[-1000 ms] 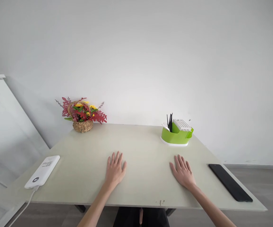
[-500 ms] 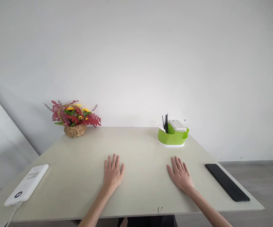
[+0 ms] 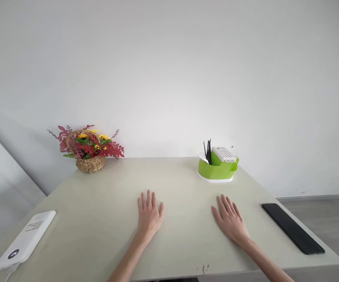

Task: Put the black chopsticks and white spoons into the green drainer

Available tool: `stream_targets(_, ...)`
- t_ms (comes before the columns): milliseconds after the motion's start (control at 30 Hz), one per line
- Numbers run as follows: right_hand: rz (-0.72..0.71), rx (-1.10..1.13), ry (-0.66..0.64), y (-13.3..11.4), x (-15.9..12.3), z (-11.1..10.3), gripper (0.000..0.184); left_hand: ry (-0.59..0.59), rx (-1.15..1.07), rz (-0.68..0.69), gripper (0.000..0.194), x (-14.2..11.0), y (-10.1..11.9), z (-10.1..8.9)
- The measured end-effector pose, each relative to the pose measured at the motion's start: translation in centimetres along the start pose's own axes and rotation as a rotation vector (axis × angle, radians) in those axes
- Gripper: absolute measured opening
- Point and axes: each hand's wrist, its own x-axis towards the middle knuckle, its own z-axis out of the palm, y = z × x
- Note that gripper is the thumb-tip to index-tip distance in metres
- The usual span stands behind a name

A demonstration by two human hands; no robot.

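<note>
Palm down on the pale tabletop (image 3: 107,219), my left hand (image 3: 150,215) lies with its fingers spread and nothing in it. To its right, my right hand (image 3: 230,219) also rests flat on the table, fingers apart and holding nothing. Behind the right hand, apart from it, stands a green and white caddy (image 3: 216,171) with thin black sticks (image 3: 208,152) and some white pieces in it. A black smartphone (image 3: 293,228) lies to the right of my right hand, near the table's edge.
A wicker basket (image 3: 91,164) of red and yellow flowers (image 3: 91,143) stands at the back left by the wall. At the front left lies a white power bank (image 3: 25,241) with a white cable (image 3: 11,270). The table's right edge borders grey floor.
The view has moved closer and shifted slightly, so the table objects spread outward. My left hand appears a little further right. Both hands stay flat on the table.
</note>
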Motion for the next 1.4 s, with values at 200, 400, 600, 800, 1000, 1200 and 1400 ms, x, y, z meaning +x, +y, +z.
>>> stream_targets(200,-0.048,-0.001,0.075,0.9,-0.6,1.1,0.079,0.075,-0.044,0.021,0.066,-0.8,-0.1,0.8)
stream_targets(400,-0.122,-0.009,0.141,1.9,-1.2,2.0,0.078,0.11,-0.074,0.065,0.064,-1.6,-0.1,0.9)
stream_targets(600,-0.142,-0.008,0.136,2.2,-1.7,2.1,0.077,0.101,-0.087,0.082,0.065,-2.1,-0.2,0.9)
stream_targets(800,-0.166,-0.026,0.16,2.9,-1.9,2.7,0.08,0.089,-0.096,0.076,0.063,-2.5,0.1,0.8)
stream_targets(1000,-0.145,0.001,0.128,2.7,-1.9,2.6,0.081,0.041,-0.128,0.116,0.06,-3.1,-0.4,0.0)
stream_targets(1200,-0.142,0.1,0.111,2.3,-2.2,1.8,0.074,0.09,-0.195,0.041,0.064,-3.2,-6.2,-1.3)
stream_targets(1400,-0.121,0.161,0.104,2.0,-2.5,1.2,0.073,0.244,-0.573,-0.291,0.073,-3.1,-11.2,-3.5)
